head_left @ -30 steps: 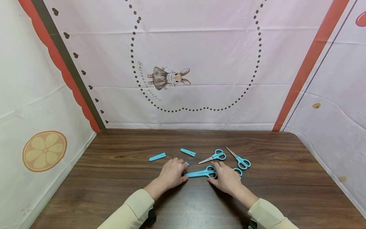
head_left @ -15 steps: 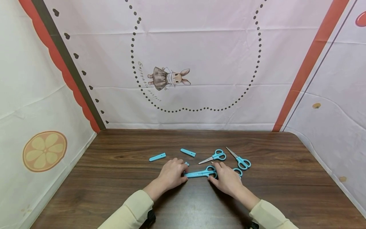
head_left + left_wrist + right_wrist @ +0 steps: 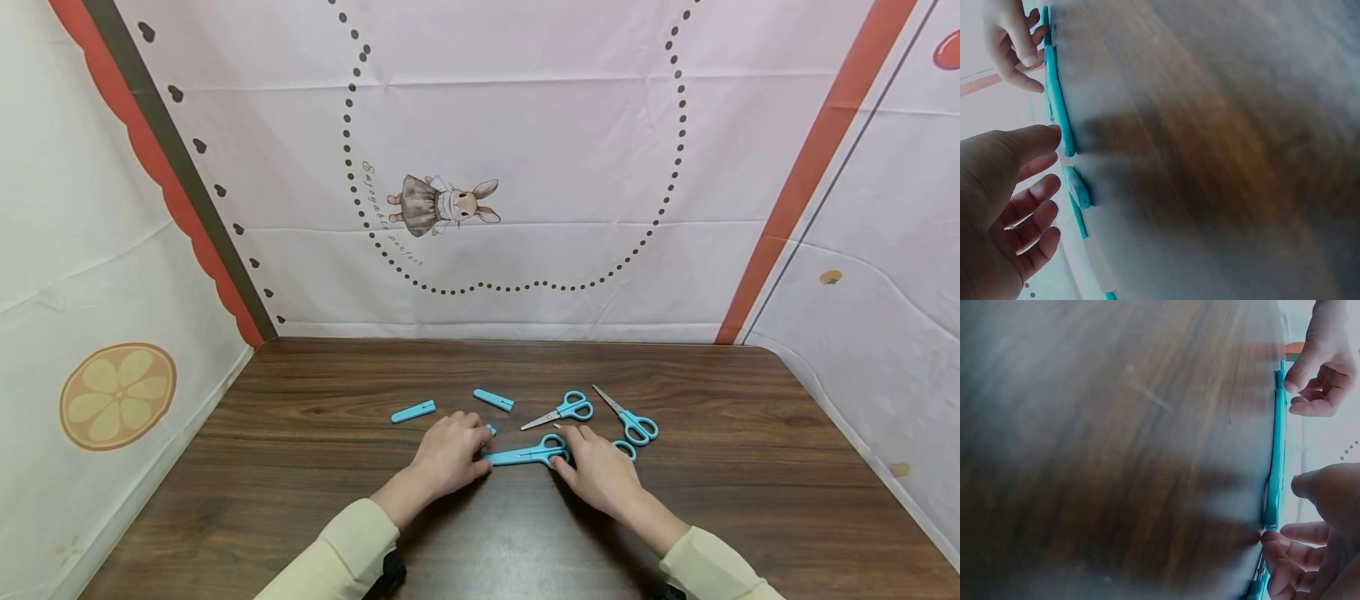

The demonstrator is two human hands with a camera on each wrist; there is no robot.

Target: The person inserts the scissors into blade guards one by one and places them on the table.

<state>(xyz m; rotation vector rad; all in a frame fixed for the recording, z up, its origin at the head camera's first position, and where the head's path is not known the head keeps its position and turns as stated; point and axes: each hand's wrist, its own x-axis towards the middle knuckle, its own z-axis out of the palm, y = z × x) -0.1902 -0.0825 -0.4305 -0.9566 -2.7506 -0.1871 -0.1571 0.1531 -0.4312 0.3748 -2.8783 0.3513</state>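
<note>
A pair of blue scissors (image 3: pixel 525 455) with its blade in a blue sheath lies flat on the table, its tip toward my left hand (image 3: pixel 447 454). My left thumb is right at the sheath's tip, with the other fingers loosely bent beyond it. My right hand (image 3: pixel 600 471) is around the handle end; in the right wrist view its thumb stands apart from the handle (image 3: pixel 1272 512). Another blue sheath (image 3: pixel 1077 187) lies beside my left fingers, mostly hidden in the head view. A third scissors handle (image 3: pixel 625 450) shows from behind my right hand.
Two loose blue sheaths, one at left (image 3: pixel 413 412) and one farther back (image 3: pixel 492 400), lie beyond my left hand. Two bare-bladed scissors, one nearer the middle (image 3: pixel 576 406) and one to the right (image 3: pixel 637 427), lie beyond my right hand. A printed cloth (image 3: pixel 570 167) hangs behind the table.
My right hand has shifted slightly to the right and its thumb has drawn up against the near handle loop in the head view. The scissors and sheaths stay in place.
</note>
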